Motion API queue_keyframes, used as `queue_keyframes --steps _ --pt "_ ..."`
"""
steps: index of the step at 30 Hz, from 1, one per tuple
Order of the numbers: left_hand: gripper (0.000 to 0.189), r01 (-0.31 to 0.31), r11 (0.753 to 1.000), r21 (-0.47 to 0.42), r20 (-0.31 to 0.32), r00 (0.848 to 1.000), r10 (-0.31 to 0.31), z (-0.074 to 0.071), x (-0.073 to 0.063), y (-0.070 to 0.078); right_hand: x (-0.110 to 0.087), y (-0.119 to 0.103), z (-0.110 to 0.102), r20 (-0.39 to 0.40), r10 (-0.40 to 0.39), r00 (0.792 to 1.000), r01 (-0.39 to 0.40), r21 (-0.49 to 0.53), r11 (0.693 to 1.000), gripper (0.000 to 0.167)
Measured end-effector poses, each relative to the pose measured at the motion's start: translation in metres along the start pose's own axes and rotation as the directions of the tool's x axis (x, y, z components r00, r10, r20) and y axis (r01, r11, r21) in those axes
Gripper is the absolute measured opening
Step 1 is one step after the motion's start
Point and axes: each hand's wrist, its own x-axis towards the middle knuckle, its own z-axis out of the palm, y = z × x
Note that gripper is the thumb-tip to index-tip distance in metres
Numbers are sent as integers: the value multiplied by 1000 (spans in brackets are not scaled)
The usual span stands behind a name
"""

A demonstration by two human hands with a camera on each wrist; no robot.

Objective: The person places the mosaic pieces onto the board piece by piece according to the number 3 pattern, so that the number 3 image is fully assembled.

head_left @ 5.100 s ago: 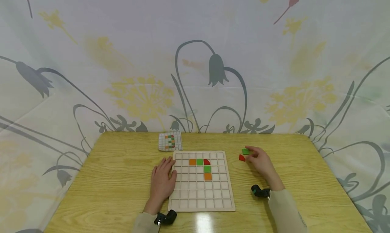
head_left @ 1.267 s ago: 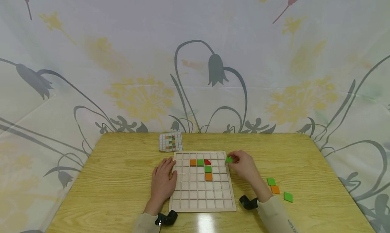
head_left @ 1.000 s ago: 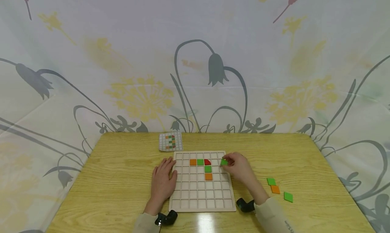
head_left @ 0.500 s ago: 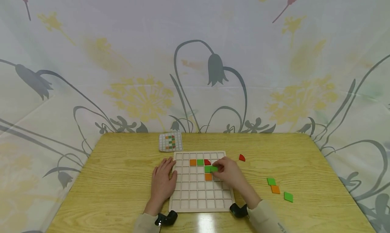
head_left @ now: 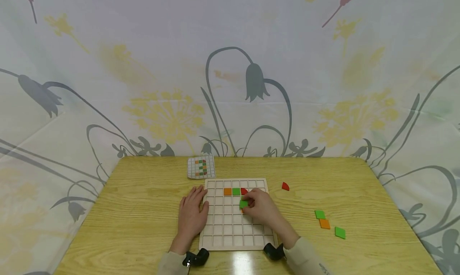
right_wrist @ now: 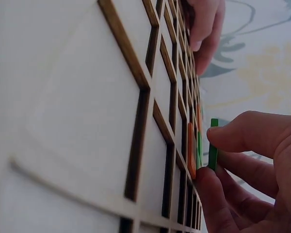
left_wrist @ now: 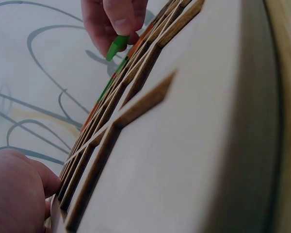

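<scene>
My right hand pinches a green square tile between thumb and fingers. In the right wrist view that green tile is held just off the board's surface. Below it an orange tile sits in its cell, mostly covered in the head view. The wooden grid board also bears an orange tile, a green tile and a red quarter-circle tile in one row. Another green tile under the red one is mostly hidden. My left hand rests with straight fingers at the board's left edge.
A paper card with a printed coloured grid pattern lies behind the board. To the right on the wooden table are a red quarter-circle tile, a green tile, an orange tile and another green tile.
My right hand picked up the green tile beside the loose red piece and carried it leftward over the board, above the filled column. The left hand stayed in place.
</scene>
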Motion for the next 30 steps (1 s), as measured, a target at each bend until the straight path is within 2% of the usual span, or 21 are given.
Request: queue_keyframes --steps 11,21,30 --pt "37 3 1000 1 -1 1000 -3 -1 1 1 3 -7 8 53 -21 998 21 -12 1000 18" --pt "38 8 1000 -5 3 1000 -8 0 0 1 7 -4 12 98 -55 994 60 -50 997 18" --pt "38 2 1000 -7 -1 1000 -2 0 0 1 9 -7 10 137 -33 990 39 -43 998 18"
